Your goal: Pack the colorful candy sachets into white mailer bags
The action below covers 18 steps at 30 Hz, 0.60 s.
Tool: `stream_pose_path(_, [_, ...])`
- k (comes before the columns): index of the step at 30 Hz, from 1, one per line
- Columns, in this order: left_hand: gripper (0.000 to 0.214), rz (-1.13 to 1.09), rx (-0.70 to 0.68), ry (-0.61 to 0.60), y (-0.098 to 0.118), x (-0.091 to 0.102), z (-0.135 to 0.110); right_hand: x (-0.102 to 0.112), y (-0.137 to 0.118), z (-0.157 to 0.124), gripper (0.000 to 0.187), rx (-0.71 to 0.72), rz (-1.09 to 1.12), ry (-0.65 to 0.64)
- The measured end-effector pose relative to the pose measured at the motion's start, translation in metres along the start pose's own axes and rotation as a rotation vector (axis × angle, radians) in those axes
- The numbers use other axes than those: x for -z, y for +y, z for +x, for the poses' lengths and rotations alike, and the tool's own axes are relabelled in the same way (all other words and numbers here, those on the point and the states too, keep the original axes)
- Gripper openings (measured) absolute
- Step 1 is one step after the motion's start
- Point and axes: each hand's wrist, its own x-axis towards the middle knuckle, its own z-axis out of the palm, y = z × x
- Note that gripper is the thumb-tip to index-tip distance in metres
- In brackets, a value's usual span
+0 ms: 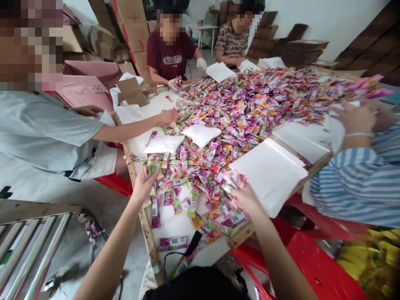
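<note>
My left hand point(145, 180) is closed around some green and pink sachets point(152, 168) at the left side of the table. On the other side, my right hand point(242, 192) grips a few pink and white sachets point(235, 180); their exact number is blurred. Between and beyond my hands spreads a big heap of small printed sachets point(250, 104). Two filled white envelopes point(201, 134) lie on the heap ahead of me. A stack of flat white envelopes point(268, 168) rests just right of my right hand.
The table has a raised wooden edge point(146, 237). Several people sit around it; one reaches in from the left with a hand point(170, 116), another works at the right in striped sleeves point(346, 171). A red stool point(315, 266) and a metal roller conveyor point(34, 254) stand nearby.
</note>
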Motion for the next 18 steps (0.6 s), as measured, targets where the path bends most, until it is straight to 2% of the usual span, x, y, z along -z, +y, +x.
stream_pose_path(1, [0.029,0.029,-0.016,-0.108,0.002,-0.007,-0.003,-0.01,-0.003,0.003,0.048,0.046,-0.164,-0.014])
stream_pose_path(3, [0.039,0.256,-0.077,-0.262,0.004,-0.029,-0.006,-0.033,-0.01,0.011,0.037,0.145,-0.484,-0.03])
stream_pose_path(5, [0.047,0.549,-0.084,-0.337,0.003,-0.052,-0.006,-0.055,-0.018,0.018,0.037,0.182,-0.711,-0.05])
stream_pose_path(8, [0.032,0.78,-0.059,-0.375,0.002,-0.071,-0.002,-0.07,-0.024,0.026,0.031,0.138,-0.862,-0.093])
stream_pose_path(11, [0.021,0.809,-0.07,-0.351,0.0,-0.068,0.0,-0.059,-0.026,0.023,0.02,0.147,-0.885,-0.107])
stream_pose_path(15, [0.029,0.842,-0.08,-0.347,-0.004,-0.056,-0.002,-0.032,-0.027,0.012,0.023,0.167,-0.813,-0.204])
stream_pose_path(18, [0.034,0.84,-0.109,-0.373,-0.007,-0.059,-0.003,-0.028,-0.027,0.007,0.025,0.159,-0.705,-0.239])
